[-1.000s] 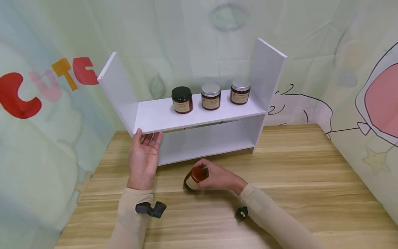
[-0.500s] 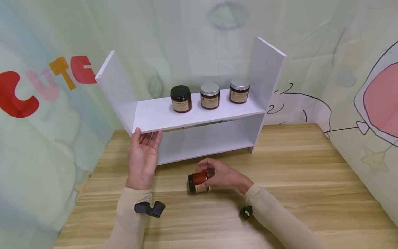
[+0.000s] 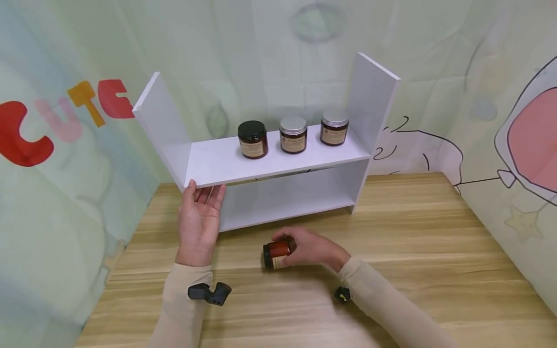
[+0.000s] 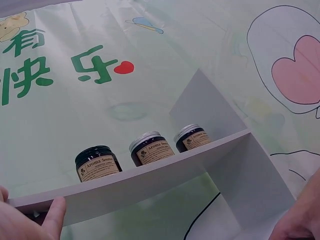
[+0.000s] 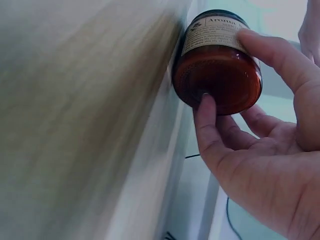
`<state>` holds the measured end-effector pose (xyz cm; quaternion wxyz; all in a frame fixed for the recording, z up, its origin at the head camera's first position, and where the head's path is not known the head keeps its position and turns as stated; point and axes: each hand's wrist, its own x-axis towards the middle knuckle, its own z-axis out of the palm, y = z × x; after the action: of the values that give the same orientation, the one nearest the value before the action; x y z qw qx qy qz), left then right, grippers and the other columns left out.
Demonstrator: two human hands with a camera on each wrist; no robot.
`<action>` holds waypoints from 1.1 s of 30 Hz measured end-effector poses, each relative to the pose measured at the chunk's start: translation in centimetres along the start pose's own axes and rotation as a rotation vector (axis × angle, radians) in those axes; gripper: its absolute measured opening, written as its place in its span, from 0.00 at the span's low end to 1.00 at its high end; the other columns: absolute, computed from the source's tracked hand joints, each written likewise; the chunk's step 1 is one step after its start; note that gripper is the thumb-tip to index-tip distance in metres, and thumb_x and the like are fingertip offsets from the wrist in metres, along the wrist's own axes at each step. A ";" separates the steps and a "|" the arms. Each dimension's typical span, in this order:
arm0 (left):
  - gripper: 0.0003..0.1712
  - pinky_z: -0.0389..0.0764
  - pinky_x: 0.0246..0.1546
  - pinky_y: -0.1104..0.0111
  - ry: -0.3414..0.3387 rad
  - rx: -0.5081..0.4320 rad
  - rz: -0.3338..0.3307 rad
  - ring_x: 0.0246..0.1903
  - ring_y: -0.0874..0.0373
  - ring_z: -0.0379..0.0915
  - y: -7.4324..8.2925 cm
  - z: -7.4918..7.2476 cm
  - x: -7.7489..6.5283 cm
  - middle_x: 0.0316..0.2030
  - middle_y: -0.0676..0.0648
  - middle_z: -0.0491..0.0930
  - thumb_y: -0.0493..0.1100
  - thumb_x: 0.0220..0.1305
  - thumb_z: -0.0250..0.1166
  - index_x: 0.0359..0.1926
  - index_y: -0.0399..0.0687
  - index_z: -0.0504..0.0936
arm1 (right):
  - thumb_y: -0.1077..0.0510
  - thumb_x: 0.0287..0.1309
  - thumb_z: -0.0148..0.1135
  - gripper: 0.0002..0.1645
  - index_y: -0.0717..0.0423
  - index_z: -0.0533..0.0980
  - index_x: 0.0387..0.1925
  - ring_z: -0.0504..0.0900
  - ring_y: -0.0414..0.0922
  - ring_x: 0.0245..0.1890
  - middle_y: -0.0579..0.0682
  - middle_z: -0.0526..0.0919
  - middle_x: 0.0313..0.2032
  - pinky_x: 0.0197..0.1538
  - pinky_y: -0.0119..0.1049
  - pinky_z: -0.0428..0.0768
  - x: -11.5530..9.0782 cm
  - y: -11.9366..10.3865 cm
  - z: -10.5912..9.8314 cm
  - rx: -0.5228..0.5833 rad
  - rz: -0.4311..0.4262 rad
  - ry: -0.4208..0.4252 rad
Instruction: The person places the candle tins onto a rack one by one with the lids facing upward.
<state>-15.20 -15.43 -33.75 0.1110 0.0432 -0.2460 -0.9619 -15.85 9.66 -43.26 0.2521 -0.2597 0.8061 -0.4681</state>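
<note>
My right hand holds an amber glass candle jar on its side at the table, black lid to the left. In the right wrist view, the thumb lies on the label of the candle jar and a fingertip touches its base. My left hand grips the front left edge of a white shelf, thumb on top and fingers below. On the upper board stand a black-lidded candle jar and, to its right, two silver-lidded ones, the middle jar and the right jar.
The shelf has a tall left side panel and right side panel, with a lower board beneath. It stands at the back of a wood-grain table. Printed cloth hangs behind and at both sides.
The held jar has turned from a slant, base upward, to lying sideways with its lid leftward. My right hand has shifted slightly with it. The left hand keeps its grip on the shelf.
</note>
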 end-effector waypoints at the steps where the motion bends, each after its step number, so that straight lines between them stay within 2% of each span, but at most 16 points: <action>1: 0.24 0.81 0.60 0.64 -0.001 0.003 0.001 0.61 0.50 0.67 0.0 0.0 0.0 0.59 0.43 0.68 0.47 0.78 0.56 0.67 0.41 0.64 | 0.61 0.48 0.79 0.39 0.52 0.75 0.63 0.81 0.43 0.45 0.48 0.81 0.50 0.49 0.36 0.83 0.1 -0.2 0.1 -0.046 -0.004 0.004; 6: 0.24 0.81 0.60 0.64 0.001 0.014 0.003 0.61 0.49 0.67 0.1 0.1 -0.1 0.59 0.42 0.68 0.47 0.78 0.56 0.67 0.41 0.64 | 0.55 0.44 0.82 0.44 0.55 0.74 0.64 0.78 0.41 0.43 0.47 0.81 0.49 0.47 0.34 0.80 0.9 -0.8 0.7 -0.277 -0.048 0.038; 11: 0.24 0.81 0.60 0.64 -0.004 0.016 0.001 0.61 0.50 0.67 0.1 0.0 -0.1 0.59 0.42 0.68 0.47 0.78 0.56 0.67 0.42 0.64 | 0.52 0.43 0.82 0.43 0.50 0.76 0.64 0.77 0.41 0.42 0.45 0.78 0.47 0.43 0.33 0.80 0.9 -0.7 1.0 -0.324 -0.045 0.051; 14: 0.24 0.81 0.60 0.65 -0.007 0.019 0.001 0.61 0.50 0.67 0.0 0.1 0.0 0.59 0.42 0.67 0.47 0.78 0.55 0.67 0.42 0.64 | 0.53 0.43 0.82 0.42 0.51 0.76 0.62 0.78 0.41 0.44 0.45 0.79 0.48 0.45 0.33 0.81 0.8 -0.4 1.0 -0.265 -0.046 0.062; 20: 0.21 0.81 0.60 0.65 0.001 0.005 0.008 0.59 0.50 0.67 0.0 0.0 0.1 0.56 0.43 0.68 0.47 0.80 0.53 0.65 0.40 0.65 | 0.55 0.44 0.82 0.41 0.50 0.73 0.61 0.79 0.45 0.48 0.49 0.79 0.52 0.51 0.37 0.81 0.1 0.6 0.6 -0.003 0.005 0.079; 22: 0.22 0.81 0.60 0.65 -0.003 0.018 0.013 0.60 0.50 0.66 0.0 0.0 0.1 0.57 0.43 0.67 0.47 0.80 0.52 0.65 0.40 0.65 | 0.56 0.44 0.81 0.41 0.49 0.72 0.61 0.78 0.46 0.49 0.50 0.78 0.53 0.53 0.39 0.80 -0.1 0.9 0.4 0.052 0.006 0.091; 28: 0.23 0.80 0.61 0.65 -0.015 0.021 0.010 0.61 0.50 0.66 -0.1 -0.1 0.0 0.58 0.42 0.66 0.47 0.79 0.53 0.67 0.41 0.63 | 0.54 0.45 0.81 0.40 0.48 0.73 0.61 0.77 0.46 0.52 0.50 0.78 0.54 0.58 0.41 0.77 -0.6 1.6 -0.4 0.057 -0.018 0.124; 33: 0.24 0.80 0.61 0.65 -0.007 0.027 0.011 0.61 0.50 0.66 -0.1 0.0 0.0 0.59 0.42 0.66 0.48 0.79 0.54 0.67 0.41 0.63 | 0.55 0.46 0.82 0.40 0.45 0.73 0.61 0.79 0.46 0.50 0.50 0.79 0.53 0.57 0.41 0.79 -1.0 2.0 -1.2 0.066 -0.032 0.109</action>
<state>-15.23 -15.37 -33.82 0.1150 0.0401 -0.2597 -0.9580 -16.23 11.94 -44.36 0.2085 -0.2382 0.7985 -0.5120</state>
